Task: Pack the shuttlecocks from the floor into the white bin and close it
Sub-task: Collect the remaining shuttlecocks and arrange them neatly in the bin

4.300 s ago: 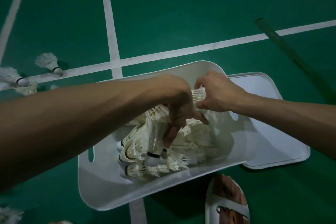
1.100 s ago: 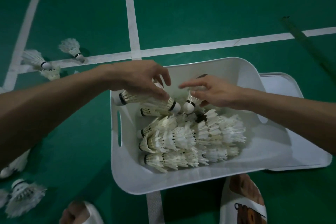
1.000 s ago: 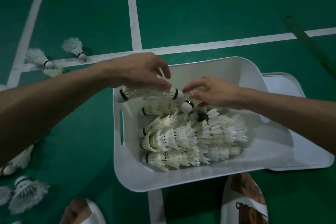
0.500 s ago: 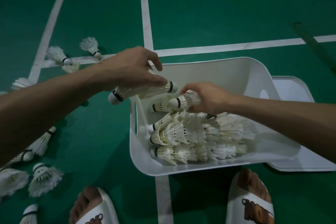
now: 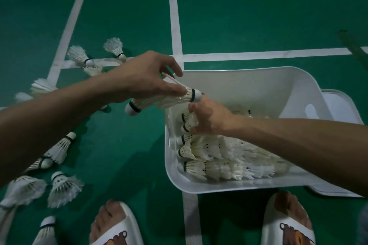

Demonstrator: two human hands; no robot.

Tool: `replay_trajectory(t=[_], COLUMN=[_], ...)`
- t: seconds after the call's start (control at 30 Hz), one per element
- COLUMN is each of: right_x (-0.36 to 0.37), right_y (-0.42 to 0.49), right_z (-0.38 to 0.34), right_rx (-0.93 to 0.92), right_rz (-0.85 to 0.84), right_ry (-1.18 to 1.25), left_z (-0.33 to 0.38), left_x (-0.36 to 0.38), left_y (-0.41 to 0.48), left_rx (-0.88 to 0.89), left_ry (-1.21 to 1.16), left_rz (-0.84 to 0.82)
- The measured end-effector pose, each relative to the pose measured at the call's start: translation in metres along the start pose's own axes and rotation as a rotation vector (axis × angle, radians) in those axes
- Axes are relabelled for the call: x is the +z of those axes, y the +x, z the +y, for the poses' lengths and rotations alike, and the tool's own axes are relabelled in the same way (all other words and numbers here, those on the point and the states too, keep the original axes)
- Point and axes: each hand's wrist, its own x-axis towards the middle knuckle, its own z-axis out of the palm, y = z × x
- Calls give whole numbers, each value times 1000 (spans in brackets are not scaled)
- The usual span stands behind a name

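The white bin (image 5: 249, 83) sits on the green floor at the right, holding several rows of stacked white shuttlecocks (image 5: 219, 157). My left hand (image 5: 147, 77) hovers over the bin's left rim, gripping a short stack of shuttlecocks (image 5: 163, 100) held sideways. My right hand (image 5: 209, 117) is inside the bin near its left wall, fingers closed on a shuttlecock (image 5: 188, 123) at the end of a row. Several loose shuttlecocks (image 5: 61, 187) lie on the floor at the left.
The bin's white lid (image 5: 338, 105) lies flat behind the bin's right side. My two feet in white slippers (image 5: 117, 228) stand at the bottom edge. More shuttlecocks (image 5: 79, 55) rest by the white court lines at the upper left.
The view has shifted left, bringing more floor shuttlecocks into sight. My left hand lifted its stack over the bin's left rim. My right hand pressed a shuttlecock down toward the left wall.
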Motion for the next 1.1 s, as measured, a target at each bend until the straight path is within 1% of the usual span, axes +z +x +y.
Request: replay_trajectory(t=[0.13,0.23,0.3,0.4,0.5,0.63,0.7,0.8,0.87,0.9,1.0,1.1], right_x=[3,-3,-5,-2,10,22,15,-2,-16,-23,-42,-53], right_y=[7,12,13,12,16,19,17,9,0,-6,-25,-42], right_z=[-6,2,10,15,11,9,10,15,20,23,35,42], right_rx=[19,21,11,14,43,60,42,23,66,75,30,-47], right_rz=[-50,-127,-143,-88,-24,-56,-36,-3,6,2,35,104], right_ry=[-5,84,103,116,189,250,277,373,442,515,778,862], left_z=[0,-2,-5,-6,-6,-4,-2,-1,0,2,7,16], left_x=[1,1,0,0,1,1,1,1,1,2,6,13], left_y=[1,1,0,-1,-1,2,3,5,6,7,8,10], left_rx=[19,27,29,29,34,51,48,45,46,47,68,94], left_ry=[17,7,5,-3,5,58,80,93,100,100,113,169], left_rz=[-2,-14,-18,-21,-11,-7,-13,-13,-2,-1,-10,-21])
